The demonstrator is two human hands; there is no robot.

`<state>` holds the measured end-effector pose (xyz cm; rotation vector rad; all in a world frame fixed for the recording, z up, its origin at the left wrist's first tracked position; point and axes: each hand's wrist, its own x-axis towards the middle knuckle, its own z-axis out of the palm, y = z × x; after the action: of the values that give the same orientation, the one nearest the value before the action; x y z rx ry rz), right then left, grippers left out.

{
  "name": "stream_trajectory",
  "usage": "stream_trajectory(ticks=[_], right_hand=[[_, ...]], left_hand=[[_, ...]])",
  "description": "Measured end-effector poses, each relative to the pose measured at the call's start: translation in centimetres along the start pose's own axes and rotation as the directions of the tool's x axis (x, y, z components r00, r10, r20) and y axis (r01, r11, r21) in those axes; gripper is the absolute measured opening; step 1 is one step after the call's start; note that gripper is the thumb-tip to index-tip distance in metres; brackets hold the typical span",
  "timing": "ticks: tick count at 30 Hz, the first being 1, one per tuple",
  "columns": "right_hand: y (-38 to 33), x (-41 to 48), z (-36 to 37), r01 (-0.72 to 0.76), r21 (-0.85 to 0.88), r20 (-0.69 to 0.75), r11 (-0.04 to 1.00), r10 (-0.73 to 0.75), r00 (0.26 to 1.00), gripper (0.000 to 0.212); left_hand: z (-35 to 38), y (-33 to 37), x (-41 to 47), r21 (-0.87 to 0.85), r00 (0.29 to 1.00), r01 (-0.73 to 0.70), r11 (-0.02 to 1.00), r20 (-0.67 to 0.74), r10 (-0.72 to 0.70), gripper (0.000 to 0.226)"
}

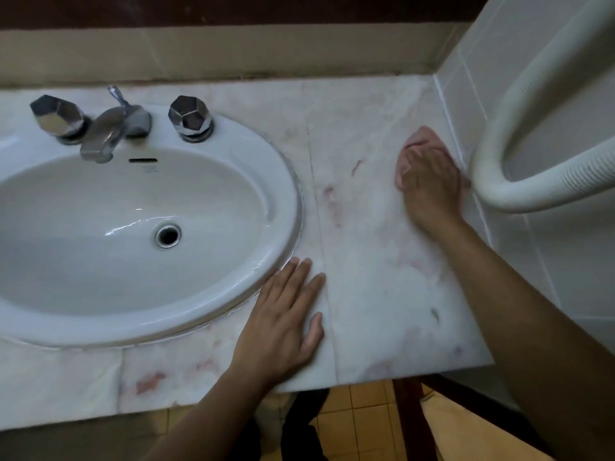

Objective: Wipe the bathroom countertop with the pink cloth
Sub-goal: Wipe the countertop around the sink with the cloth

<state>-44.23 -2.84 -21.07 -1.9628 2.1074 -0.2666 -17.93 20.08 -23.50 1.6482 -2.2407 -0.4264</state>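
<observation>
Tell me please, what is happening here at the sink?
A person is wiping a marble bathroom countertop. The right hand presses a pink cloth flat onto the counter, close to the tiled side wall and beside a white corrugated hose. The left hand lies open and flat on the counter, its fingers next to the rim of the white sink, and holds nothing. The basin looks empty, and no water runs from the chrome faucet.
</observation>
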Motion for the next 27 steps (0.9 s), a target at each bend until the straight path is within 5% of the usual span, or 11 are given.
stream_trajectory(ticks=[2, 4, 6, 8, 12, 16, 19, 22, 27], right_hand=[[-2.8, -2.3, 0.5, 0.04, -0.003, -0.009, 0.999, -0.04, 0.999, 0.056], [-5.3, -6.7, 1.6, 0.229, 0.005, 0.047, 0.973, -0.229, 0.972, 0.045], [-4.8, -13.2, 2.5, 0.441, 0.105, 0.214, 0.891, -0.453, 0.865, 0.05], [-1.1, -16.1, 1.3, 0.509, 0.117, 0.259, 0.853, -0.521, 0.813, 0.055], [6.3, -12.8, -1.3, 0.161, -0.02, 0.046, 0.987, -0.16, 0.986, 0.056], [3.2, -14.0, 0.1, -0.119, -0.025, -0.073, 0.993, 0.117, 0.99, 0.066], [-3.0, -21.9, 1.4, 0.108, 0.026, 0.144, 0.994, -0.111, 0.983, 0.062], [-1.6, -28.8, 0.7, 0.299, 0.123, 0.313, 0.946, -0.323, 0.893, 0.055], [8.6, -28.8, -1.1, -0.107, -0.258, 0.082, 0.96, 0.132, 0.988, 0.064]], left_hand=[[-0.1, -0.2, 0.1, 0.004, 1.0, -0.01, 1.0, -0.01, 0.01, 0.057], [-0.1, -0.2, 0.0, 0.005, 1.0, -0.012, 1.0, -0.014, 0.012, 0.058], [-0.1, -0.2, 0.0, 0.001, 1.0, 0.006, 1.0, -0.007, -0.006, 0.061], [-0.1, -0.1, 0.0, -0.006, 1.0, 0.013, 1.0, 0.007, -0.013, 0.062], [-0.1, -0.2, 0.3, 0.004, 1.0, 0.009, 1.0, 0.022, -0.009, 0.061], [0.0, -0.2, 0.2, 0.007, 1.0, 0.003, 1.0, 0.015, -0.003, 0.059], [-0.2, -0.3, 0.0, -0.016, 1.0, -0.007, 1.0, 0.022, 0.007, 0.06], [-0.1, -0.4, 0.0, -0.033, 0.999, -0.004, 0.999, 0.035, 0.005, 0.059], [-0.5, -0.8, 0.0, -0.071, 0.997, -0.043, 0.997, 0.057, 0.047, 0.058]])
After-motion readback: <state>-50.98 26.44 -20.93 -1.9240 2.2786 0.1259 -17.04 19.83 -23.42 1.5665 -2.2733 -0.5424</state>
